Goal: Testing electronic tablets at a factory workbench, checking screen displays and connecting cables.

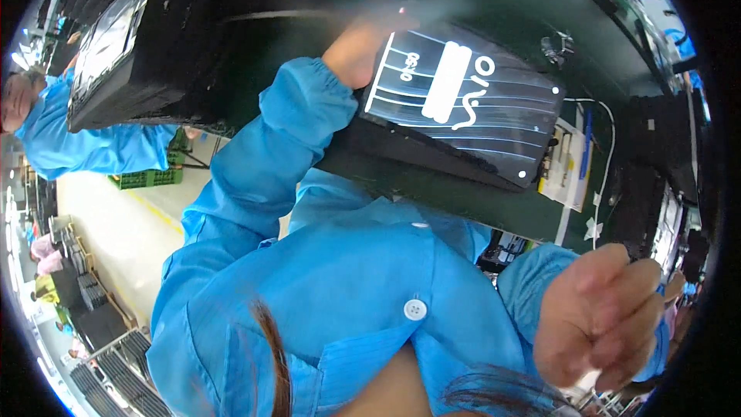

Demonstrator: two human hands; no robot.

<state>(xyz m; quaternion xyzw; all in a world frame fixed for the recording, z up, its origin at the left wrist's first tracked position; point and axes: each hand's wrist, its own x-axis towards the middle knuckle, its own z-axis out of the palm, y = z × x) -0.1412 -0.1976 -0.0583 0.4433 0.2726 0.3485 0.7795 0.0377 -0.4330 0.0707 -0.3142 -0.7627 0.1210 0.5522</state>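
Nearest the camera, the right hand point(598, 316) hangs low at the right with its fingers loosely curled inward, its grip closed on nothing that shows. Beyond the blue smock, the left hand point(356, 52) reaches up to the near left edge of the black tray stack point(463, 100), which rests tilted on the dark green table point(494, 8); whether its grip actually clasps that edge or only presses against it cannot be told, since the fingers are hidden behind the stack. The stack looks stiff and fairly heavy, its glossy ribbed top likely slippery, so the thick side edges seem the safer hold. White marks and a white label cross the top. Farther left stands another black tray pile point(131, 46).
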